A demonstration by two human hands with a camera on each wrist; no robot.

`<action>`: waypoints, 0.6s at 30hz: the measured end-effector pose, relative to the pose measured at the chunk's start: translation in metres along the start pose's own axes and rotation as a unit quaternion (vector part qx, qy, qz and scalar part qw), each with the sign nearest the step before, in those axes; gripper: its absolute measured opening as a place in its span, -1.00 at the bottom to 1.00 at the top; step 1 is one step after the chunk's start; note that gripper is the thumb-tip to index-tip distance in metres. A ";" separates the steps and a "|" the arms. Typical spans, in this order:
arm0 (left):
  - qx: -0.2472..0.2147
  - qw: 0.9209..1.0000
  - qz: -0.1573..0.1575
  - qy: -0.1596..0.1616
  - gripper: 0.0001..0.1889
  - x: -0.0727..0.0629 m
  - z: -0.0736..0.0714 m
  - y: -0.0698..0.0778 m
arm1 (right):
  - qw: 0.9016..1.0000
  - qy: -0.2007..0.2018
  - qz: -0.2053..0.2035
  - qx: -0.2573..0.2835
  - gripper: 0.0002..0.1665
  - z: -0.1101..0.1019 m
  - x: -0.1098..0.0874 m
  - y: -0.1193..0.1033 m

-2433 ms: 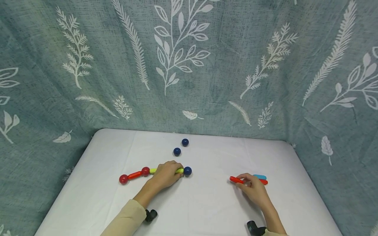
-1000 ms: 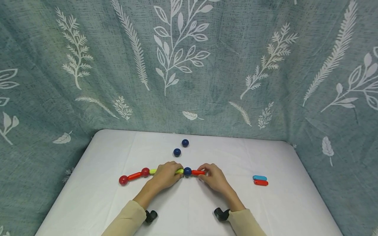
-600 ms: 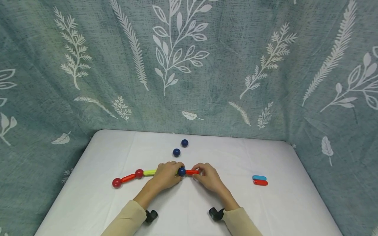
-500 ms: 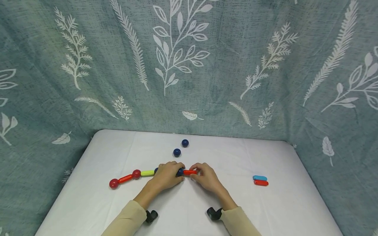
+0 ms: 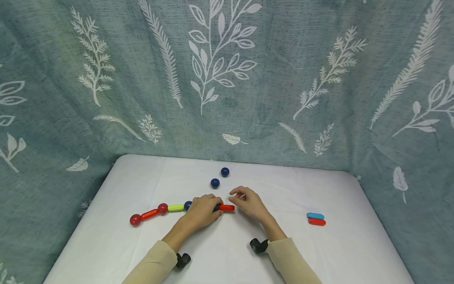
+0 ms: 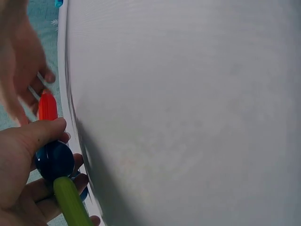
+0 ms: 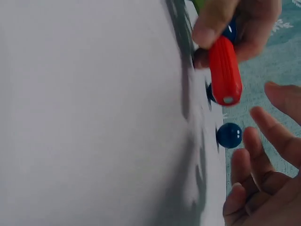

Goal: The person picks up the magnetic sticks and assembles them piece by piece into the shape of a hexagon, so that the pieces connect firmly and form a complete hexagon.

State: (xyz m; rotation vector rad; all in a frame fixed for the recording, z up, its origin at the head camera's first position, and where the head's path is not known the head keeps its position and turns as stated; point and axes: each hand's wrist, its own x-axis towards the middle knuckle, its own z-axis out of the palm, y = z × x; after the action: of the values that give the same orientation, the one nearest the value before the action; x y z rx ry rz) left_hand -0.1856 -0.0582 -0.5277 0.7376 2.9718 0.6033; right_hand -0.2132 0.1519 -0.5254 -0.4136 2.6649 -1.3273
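A chain of toy magnetic building balls and rods lies across the table. From the left come a red ball [image 5: 135, 220], a red rod [image 5: 149, 214], a second red ball [image 5: 162, 209], a yellow-green rod [image 5: 175, 208] and a blue ball [image 5: 188, 205]. My left hand [image 5: 203, 211] covers the following stretch and grips the chain at another blue ball [image 6: 55, 161], between a green rod [image 6: 71, 203] and the end red rod [image 5: 227, 208]. A pale tip shows on that rod's free end. Apart from it, my right hand [image 5: 249, 202] hovers with loose fingers, holding nothing.
Two loose blue balls, one nearer [image 5: 215, 183] and one farther [image 5: 225, 172], sit behind my hands. To the right, a light-blue rod [image 5: 315, 215] and a red rod [image 5: 317, 222] lie side by side. A patterned curtain [image 5: 170, 130] hangs behind the white table [image 5: 273, 185].
My right hand brought a red rod from the right to the chain's blue end ball, then let go and lifted away. The chain slid left under my left hand, which now grips nearer its right end.
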 end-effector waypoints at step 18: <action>0.001 1.000 -0.006 -0.004 -0.75 0.001 0.001 0.001 | 0.996 0.090 0.020 0.012 -0.57 0.004 0.087 0.011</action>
State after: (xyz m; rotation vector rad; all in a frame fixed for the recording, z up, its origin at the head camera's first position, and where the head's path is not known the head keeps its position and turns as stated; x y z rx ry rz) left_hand -0.1860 -0.0564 -0.5279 0.7194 2.9682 0.5958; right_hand -0.2973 0.1287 -0.5363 -0.2457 2.7815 -1.4463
